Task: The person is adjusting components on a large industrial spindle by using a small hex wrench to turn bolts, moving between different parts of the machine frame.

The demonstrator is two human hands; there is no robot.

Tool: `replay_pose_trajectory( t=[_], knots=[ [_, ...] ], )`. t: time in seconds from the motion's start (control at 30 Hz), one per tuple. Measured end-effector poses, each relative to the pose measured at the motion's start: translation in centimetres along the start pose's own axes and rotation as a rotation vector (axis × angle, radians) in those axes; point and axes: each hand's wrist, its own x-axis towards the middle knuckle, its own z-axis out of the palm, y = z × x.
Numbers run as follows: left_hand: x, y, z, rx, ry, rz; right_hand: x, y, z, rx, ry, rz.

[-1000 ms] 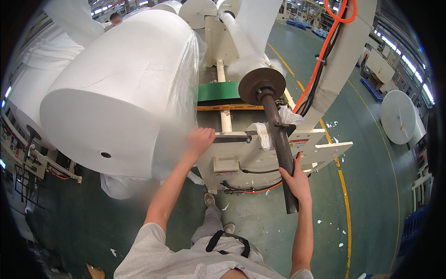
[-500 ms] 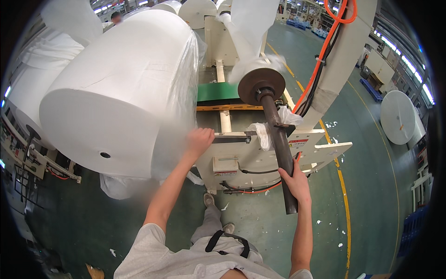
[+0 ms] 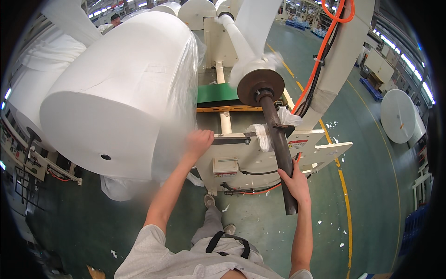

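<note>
My right hand [image 3: 296,184] is wrapped round the lower end of a dark metal shaft [image 3: 278,144], its thumb on top and its fingers mostly hidden. A round brown flange [image 3: 261,88] sits farther up the shaft, against a narrow white roll [image 3: 239,42]. At the left corner of a cream machine frame [image 3: 269,160], my left hand [image 3: 200,143] is closed. Its fingers curl beside the end of a dark flat bar [image 3: 231,140] on the frame's top edge; what they grip is hidden. Left of it stands a huge white paper roll [image 3: 102,111], partly in clear plastic film [image 3: 179,97].
Orange and black hoses [image 3: 320,60] run up a cream post [image 3: 341,60] at right. A green panel [image 3: 217,93] lies inside the frame. Another paper roll [image 3: 398,116] stands far right. Paper scraps dot the green floor [image 3: 371,195]. A person [image 3: 115,19] is behind the large roll.
Both my hands stay in place. The white sheet above the narrow roll has shifted, showing more of that roll.
</note>
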Motion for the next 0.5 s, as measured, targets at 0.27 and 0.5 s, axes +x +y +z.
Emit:
replay_pose_trajectory(
  t=[0.27,0.5],
  knots=[
    [-0.1,-0.1,0.1,0.012,-0.014,0.006,0.3,1.1,0.5,0.005,0.032,-0.036],
    [-0.8,-0.5,0.4,0.025,-0.020,-0.014,0.2,0.6,0.4,-0.001,0.008,-0.029]
  ],
)
